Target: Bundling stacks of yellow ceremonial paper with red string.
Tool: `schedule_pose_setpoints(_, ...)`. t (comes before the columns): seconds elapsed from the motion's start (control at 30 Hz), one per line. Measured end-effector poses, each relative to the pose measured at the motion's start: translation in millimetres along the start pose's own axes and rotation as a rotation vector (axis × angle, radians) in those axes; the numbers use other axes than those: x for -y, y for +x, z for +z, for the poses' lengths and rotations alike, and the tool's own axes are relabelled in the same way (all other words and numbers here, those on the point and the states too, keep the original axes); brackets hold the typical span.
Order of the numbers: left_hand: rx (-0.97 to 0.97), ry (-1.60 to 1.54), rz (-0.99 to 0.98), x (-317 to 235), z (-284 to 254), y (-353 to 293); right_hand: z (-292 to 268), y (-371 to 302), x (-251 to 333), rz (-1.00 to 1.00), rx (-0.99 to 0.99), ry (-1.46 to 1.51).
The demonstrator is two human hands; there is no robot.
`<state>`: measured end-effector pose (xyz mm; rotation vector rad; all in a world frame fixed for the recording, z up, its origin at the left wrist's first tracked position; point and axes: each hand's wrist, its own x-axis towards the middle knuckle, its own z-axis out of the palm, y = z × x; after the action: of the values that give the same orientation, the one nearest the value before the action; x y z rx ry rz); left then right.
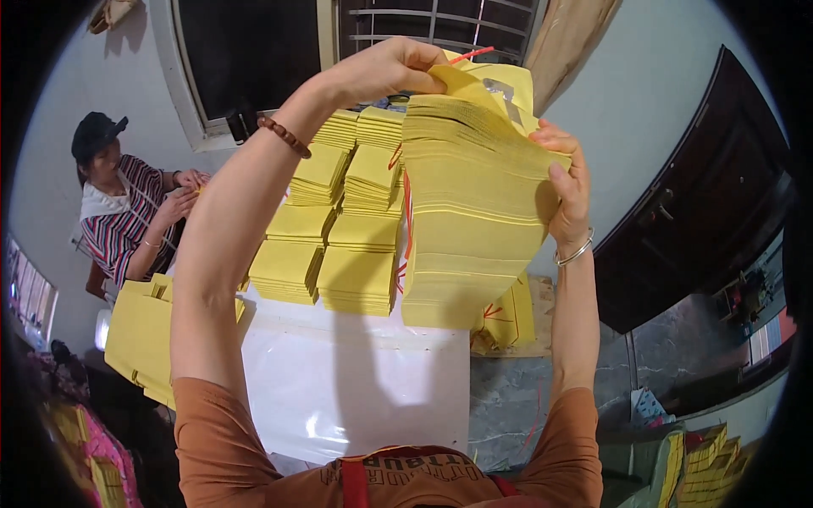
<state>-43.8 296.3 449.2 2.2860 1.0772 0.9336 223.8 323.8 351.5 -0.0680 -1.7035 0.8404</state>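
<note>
A tall stack of yellow paper pieces (474,229) rises at the right end of the white table (356,381). Its upper layers bend and fan toward the right. My left hand (405,68) reaches over to the top far corner, with thumb and fingers pinched on the uppermost yellow papers. On the right edge, near the top, my right hand (572,182) grips the stack, thumb on the near side and fingers behind. Red strings (407,212) hang along the stack's left side.
Several shorter bundles of yellow paper (360,262) stand in rows left of the stack. Another person (127,203) works at the far left, by more yellow pieces (140,330). A barred window (436,24) is behind; a dark door (669,195) stands right. More yellow bundles (716,457) lie lower right.
</note>
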Motion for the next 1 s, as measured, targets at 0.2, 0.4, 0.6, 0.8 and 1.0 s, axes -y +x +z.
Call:
schedule_pose_setpoints(0.2, -0.117, -0.073, 0.071, 2, 22, -30, -3, 1, 2, -0.044, 0.034, -0.088)
schedule_pose_setpoints(0.4, -0.392, 0.008, 0.241, 9, 49, -48, -2, 47, 73, 0.427, 0.293, -0.556)
schedule_pose_setpoints(0.6, -0.506, 0.085, 0.512, 20, 81, -42, 60, 104, 99, 0.916, 0.635, -1.077)
schedule_pose_setpoints(0.8, -0.600, -0.141, 0.524, 33, 97, -48, 60, 71, 55, 0.265, 0.818, -1.035)
schedule_pose_setpoints(1.0, -0.896, -0.683, -0.054, 90, 65, -19, 76, 64, 56, 0.241, 0.828, -1.177)
